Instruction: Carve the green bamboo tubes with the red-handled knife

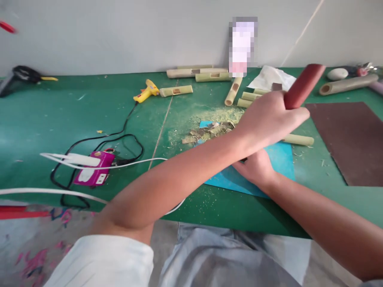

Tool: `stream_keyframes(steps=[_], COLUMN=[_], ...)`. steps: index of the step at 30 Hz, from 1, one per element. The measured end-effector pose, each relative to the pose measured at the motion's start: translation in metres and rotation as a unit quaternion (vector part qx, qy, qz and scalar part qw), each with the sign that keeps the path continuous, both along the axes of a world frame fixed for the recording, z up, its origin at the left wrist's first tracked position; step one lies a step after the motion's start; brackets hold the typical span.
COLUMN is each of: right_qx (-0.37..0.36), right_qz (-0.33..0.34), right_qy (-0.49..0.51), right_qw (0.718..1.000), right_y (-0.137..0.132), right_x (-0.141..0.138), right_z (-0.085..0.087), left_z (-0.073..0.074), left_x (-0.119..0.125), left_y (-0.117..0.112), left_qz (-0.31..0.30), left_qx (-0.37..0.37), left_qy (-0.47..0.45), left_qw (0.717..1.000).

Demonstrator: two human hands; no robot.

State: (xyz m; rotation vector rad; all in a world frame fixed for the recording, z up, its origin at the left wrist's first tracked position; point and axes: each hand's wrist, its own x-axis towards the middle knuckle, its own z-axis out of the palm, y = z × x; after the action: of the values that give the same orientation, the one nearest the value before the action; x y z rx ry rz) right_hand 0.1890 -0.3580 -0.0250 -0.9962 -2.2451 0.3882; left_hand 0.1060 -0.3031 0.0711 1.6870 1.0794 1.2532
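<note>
My left arm reaches across from the lower left. My left hand (269,119) is closed round the red handle of a tool (303,85) that points up and to the right. My right hand (257,169) lies under it on a blue sheet (281,159), and my left wrist hides its fingers. A small dark tip shows at the right hand's left edge. A pale green bamboo piece (299,140) sticks out to the right from behind my left hand. Sawdust and cut chips (209,129) are piled just left of both hands.
The green table (74,115) holds several bamboo tubes (194,72) at the back, a yellow glue gun (147,91), a purple power strip (94,169) with black and white cables, a brown sheet (353,139) at right, and white paper (271,77).
</note>
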Motion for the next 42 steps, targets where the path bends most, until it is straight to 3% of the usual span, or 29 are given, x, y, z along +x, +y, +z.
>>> stream_keyframes(steps=[4, 8, 15, 19, 24, 26, 28, 31, 35, 42], right_qx=[0.037, 0.019, -0.022, -0.021, -0.017, -0.014, -0.012, -0.014, -0.018, -0.022], right_qz=[0.020, 0.028, 0.029, 0.040, 0.048, 0.053, 0.054, 0.054, 0.056, 0.058], right_qy=[0.019, 0.012, -0.004, -0.018, -0.032, -0.039, -0.043, -0.047, -0.057, -0.054], right_qw=[0.999, 0.999, 0.999, 0.999, 0.998, 0.998, 0.998, 0.997, 0.997, 0.997], right_y=[0.002, 0.001, 0.000, 0.000, -0.002, -0.002, -0.002, -0.002, -0.001, -0.002], right_x=[0.001, 0.000, 0.000, 0.000, -0.001, -0.001, -0.002, -0.002, -0.003, -0.005], right_z=[-0.001, 0.000, -0.001, 0.000, 0.000, 0.000, 0.000, -0.001, -0.001, -0.002], left_z=[-0.017, -0.025, -0.002, -0.004, -0.024, -0.031, -0.039, -0.053, -0.070, -0.085], left_x=[-0.004, -0.006, -0.019, -0.055, -0.126, -0.141, -0.140, -0.119, -0.095, -0.098], left_y=[0.035, 0.043, 0.028, 0.014, -0.027, -0.047, -0.063, -0.077, -0.077, -0.072], left_qz=[0.014, 0.027, 0.130, 0.147, 0.224, 0.256, 0.264, 0.249, 0.213, 0.185], left_qx=[-0.031, 0.037, 0.094, 0.170, 0.251, 0.264, 0.244, 0.197, 0.156, 0.116], left_qy=[-0.015, -0.064, -0.015, -0.024, -0.003, -0.019, -0.037, -0.031, -0.006, 0.011], left_qw=[0.999, 0.997, 0.987, 0.974, 0.942, 0.930, 0.932, 0.948, 0.965, 0.976])
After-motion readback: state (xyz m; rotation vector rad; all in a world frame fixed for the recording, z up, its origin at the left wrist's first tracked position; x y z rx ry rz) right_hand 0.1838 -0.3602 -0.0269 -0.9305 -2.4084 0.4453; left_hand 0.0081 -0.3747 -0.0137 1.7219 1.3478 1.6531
